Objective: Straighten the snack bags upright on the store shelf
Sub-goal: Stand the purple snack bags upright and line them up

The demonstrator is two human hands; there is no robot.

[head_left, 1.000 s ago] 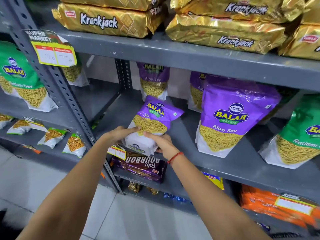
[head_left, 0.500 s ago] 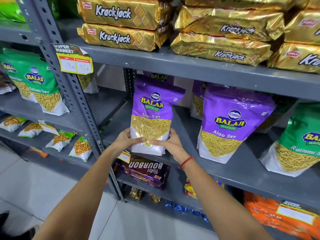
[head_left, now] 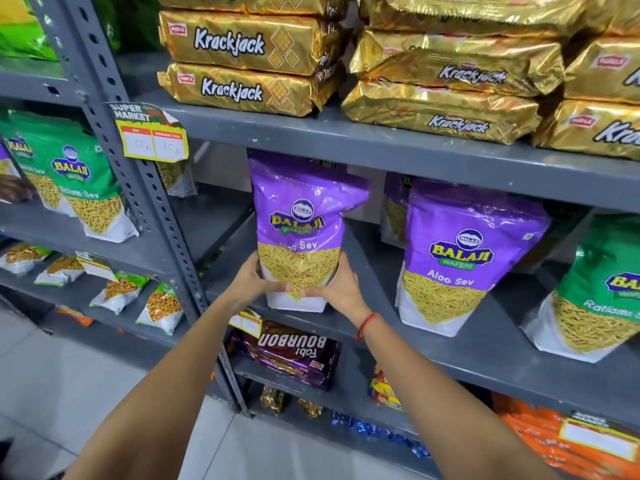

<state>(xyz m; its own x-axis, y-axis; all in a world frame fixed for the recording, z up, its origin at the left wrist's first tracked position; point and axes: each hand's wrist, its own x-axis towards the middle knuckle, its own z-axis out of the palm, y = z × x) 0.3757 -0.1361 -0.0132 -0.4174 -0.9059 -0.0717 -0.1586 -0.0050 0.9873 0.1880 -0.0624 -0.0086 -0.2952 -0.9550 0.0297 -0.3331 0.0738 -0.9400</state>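
Note:
A purple Balaji Aloo Sev bag (head_left: 301, 216) stands upright near the front of the grey middle shelf (head_left: 478, 362). My left hand (head_left: 251, 280) grips its lower left side and my right hand (head_left: 337, 289) grips its lower right side, thumbs meeting across the bag's white base. A second purple Aloo Sev bag (head_left: 460, 251) stands upright to the right, and a green Ratlami Sev bag (head_left: 595, 292) leans at the far right. More purple bags sit behind, mostly hidden.
Gold Krackjack packs (head_left: 249, 67) fill the shelf above, close over the bag's top. A perforated grey upright (head_left: 145, 188) with a yellow price tag (head_left: 152, 142) stands left. Green Balaji bags (head_left: 79, 181) fill the left unit. Bourbon packs (head_left: 294, 351) lie below.
The purple bag went from tilted and low in my hands to standing upright on the shelf, both hands still on its base. The camera has moved closer and higher.

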